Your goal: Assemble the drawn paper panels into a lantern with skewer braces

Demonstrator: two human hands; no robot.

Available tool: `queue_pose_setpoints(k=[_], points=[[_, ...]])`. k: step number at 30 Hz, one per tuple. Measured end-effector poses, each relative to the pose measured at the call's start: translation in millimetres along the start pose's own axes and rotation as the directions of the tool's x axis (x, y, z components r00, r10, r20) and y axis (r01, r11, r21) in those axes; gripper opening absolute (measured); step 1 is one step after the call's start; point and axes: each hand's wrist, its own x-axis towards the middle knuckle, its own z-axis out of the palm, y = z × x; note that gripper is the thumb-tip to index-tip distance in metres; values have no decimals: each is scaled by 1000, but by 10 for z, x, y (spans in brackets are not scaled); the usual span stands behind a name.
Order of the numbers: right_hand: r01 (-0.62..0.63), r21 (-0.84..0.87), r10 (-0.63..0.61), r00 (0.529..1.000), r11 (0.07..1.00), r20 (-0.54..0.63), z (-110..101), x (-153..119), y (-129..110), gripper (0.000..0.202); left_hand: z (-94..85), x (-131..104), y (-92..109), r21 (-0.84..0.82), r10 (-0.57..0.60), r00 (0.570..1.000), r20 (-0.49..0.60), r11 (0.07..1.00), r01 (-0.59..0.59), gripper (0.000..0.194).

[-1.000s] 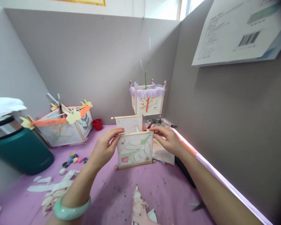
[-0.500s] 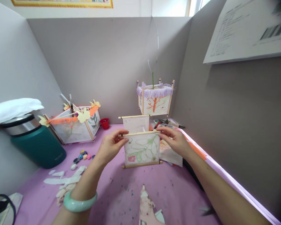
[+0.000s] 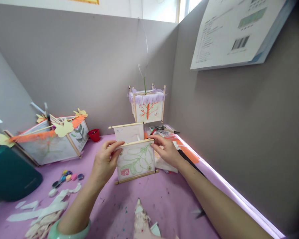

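Observation:
Between my hands stands a small paper lantern frame (image 3: 136, 161), its front panel drawn with green vines and a red flower, with wooden sticks along top and bottom. My left hand (image 3: 106, 161) pinches the top stick at its left end, thumb in front of the paper. At the right end, my right hand (image 3: 165, 151) pinches the same stick between thumb and fingers. Behind the front panel shows a second, plainer panel (image 3: 129, 132) with its own top stick. A glue gun (image 3: 141, 219) lies just in front, nozzle pointing away from me.
A lantern with purple fringe (image 3: 149, 111) hangs behind on a wire. To the left are an orange-trimmed lantern (image 3: 45, 149), a red cup (image 3: 94, 135), a teal bottle (image 3: 12, 176), small paint pots (image 3: 68, 176) and paper strips (image 3: 40, 212). Tools (image 3: 164, 128) lie back right; papers (image 3: 229, 36) hang on the wall.
My view has turned to the right, so everything sits further left in the picture. Both hands keep their pinch on the lantern frame's top stick.

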Motion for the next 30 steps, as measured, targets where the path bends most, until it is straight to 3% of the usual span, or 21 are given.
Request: queue_pose_setpoints(k=[5,10,17,30], points=[[-48,81,46,999,996,25,2,-15,24,34,-10,-7,22,-32,6,1000,13,999,-5,24],[-49,108,46,998,993,29,-6,-12,67,27,-8,-58,51,-71,-51,992,-117,997,43,21],[-55,235,28,993,970,118,-63,-9,100,30,17,-100,40,-8,2,989,-150,1000,-3,19],[-132,425,109,991,896,77,-12,25,134,23,31,-131,39,44,-159,977,-145,985,166,29]])
